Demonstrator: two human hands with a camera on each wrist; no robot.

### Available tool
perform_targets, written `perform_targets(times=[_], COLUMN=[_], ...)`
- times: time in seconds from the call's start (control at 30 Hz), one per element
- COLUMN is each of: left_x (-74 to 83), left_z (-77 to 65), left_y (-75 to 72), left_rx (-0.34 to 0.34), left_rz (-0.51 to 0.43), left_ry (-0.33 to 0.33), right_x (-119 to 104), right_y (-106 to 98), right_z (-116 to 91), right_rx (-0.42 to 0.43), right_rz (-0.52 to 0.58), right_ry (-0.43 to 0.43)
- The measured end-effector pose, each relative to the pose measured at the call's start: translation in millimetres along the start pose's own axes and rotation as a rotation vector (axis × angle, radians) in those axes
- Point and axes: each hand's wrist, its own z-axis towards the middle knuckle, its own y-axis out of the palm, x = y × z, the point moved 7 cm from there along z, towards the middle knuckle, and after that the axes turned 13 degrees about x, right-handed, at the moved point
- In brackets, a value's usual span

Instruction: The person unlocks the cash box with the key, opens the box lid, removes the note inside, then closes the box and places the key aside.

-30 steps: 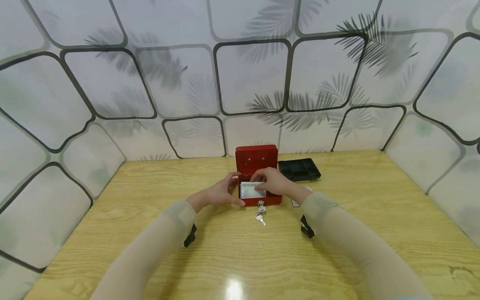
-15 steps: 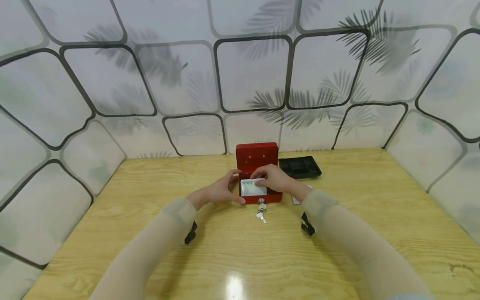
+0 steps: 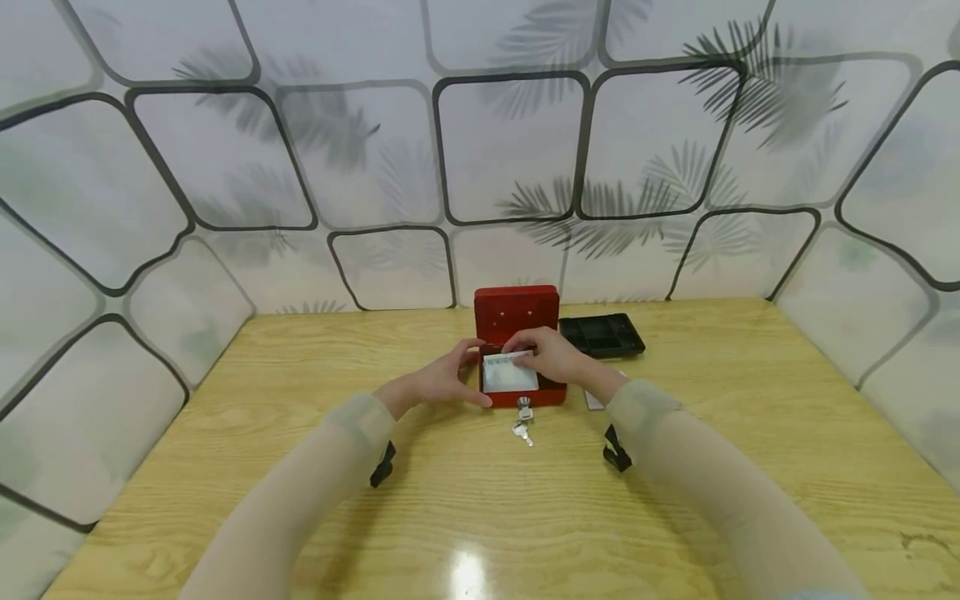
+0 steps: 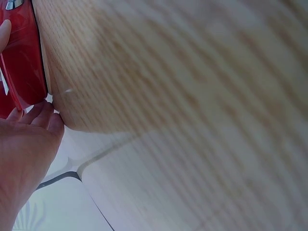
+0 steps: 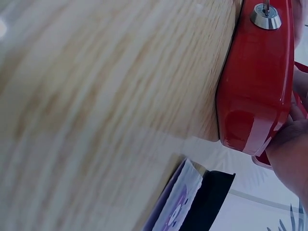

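Observation:
A small red cash box (image 3: 551, 397) lies on the table with its lid (image 3: 517, 313) raised at the back. My left hand (image 3: 442, 380) grips its left end, thumb at the front corner and fingers round the back; the left wrist view shows those fingertips at the red wall (image 4: 25, 67). Inside the box, a pale sheet or stack of paper (image 3: 510, 377) has a printed row along its top edge. Reaching over the box's right side, my right hand (image 3: 553, 357) pinches this paper near its upper right corner. In the right wrist view the box hides most of those fingers.
Keys (image 3: 522, 431) hang from the front lock (image 5: 266, 19) onto the tabletop. Behind my right hand sits a black compartment tray (image 3: 602, 336). A white and purple packet (image 5: 177, 207) lies partly under my right forearm. A patterned wall rises behind the table.
The paper has shifted slightly to the right inside the box and now lies a little tilted, its right side higher. My left hand keeps its place on the box.

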Motion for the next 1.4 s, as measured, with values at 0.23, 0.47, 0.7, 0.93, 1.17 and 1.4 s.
perform_targets(times=[0.23,0.47,0.7,0.93,1.17,1.4], left_x=[0.8,1.0,0.3,0.6,2.4,3.5], left_z=[-1.1,-0.5,-0.4,-0.6,-1.4,-1.6], left_y=[0.0,0.0,0.3,-0.2,0.9,0.9], left_rx=[0.001,0.006,0.005,0.011,0.011,0.010], left_rz=[0.004,0.006,0.008,0.019,0.003,-0.007], left_ry=[0.004,0.009,0.002,0.007,0.008,0.011], right_x=[0,-2,-4,-6,-5,0], right_y=[-2,-8,-17,-32,-51,-74], right_z=[1,1,2,0,-11,-28], right_rx=[0.016,0.054,0.090,0.080,0.056,0.069], right_rz=[0.022,0.055,0.078,0.089,0.077,0.108], right_ry=[0.022,0.030,0.030,0.038,0.012,-0.030])
